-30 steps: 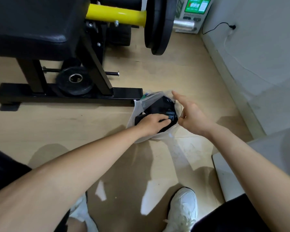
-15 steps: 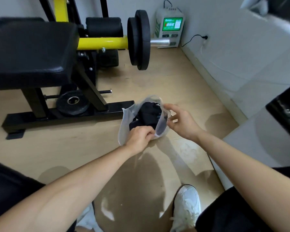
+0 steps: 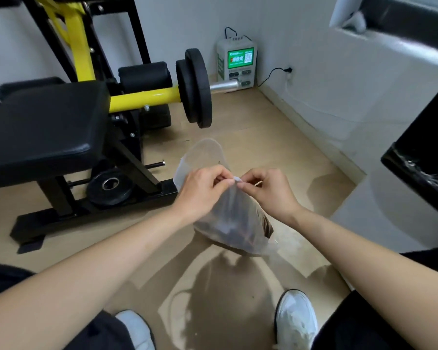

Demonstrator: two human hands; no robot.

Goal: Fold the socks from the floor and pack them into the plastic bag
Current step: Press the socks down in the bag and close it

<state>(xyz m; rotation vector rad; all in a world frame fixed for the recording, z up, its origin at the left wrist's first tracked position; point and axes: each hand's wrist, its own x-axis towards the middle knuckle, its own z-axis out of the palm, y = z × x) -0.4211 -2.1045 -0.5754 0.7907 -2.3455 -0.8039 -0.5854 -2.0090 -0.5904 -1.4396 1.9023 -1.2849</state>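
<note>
Plastic bag (image 3: 234,210), dark socks (image 3: 228,229) bunched at its bottom, was held over the floor (image 3: 263,137); left hand (image 3: 202,190) & right hand (image 3: 271,192) each pinched its top edge, close together. Prob. light, limp, slippery film: grip gathered mouth.

socks (image 3: 229,229) indistinct inside hazy plastic bag (image 3: 204,154)

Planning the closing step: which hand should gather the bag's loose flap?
Probably left. The left hand and right hand both pinch the bag's top, but the loose flap rises just behind the left.
</note>
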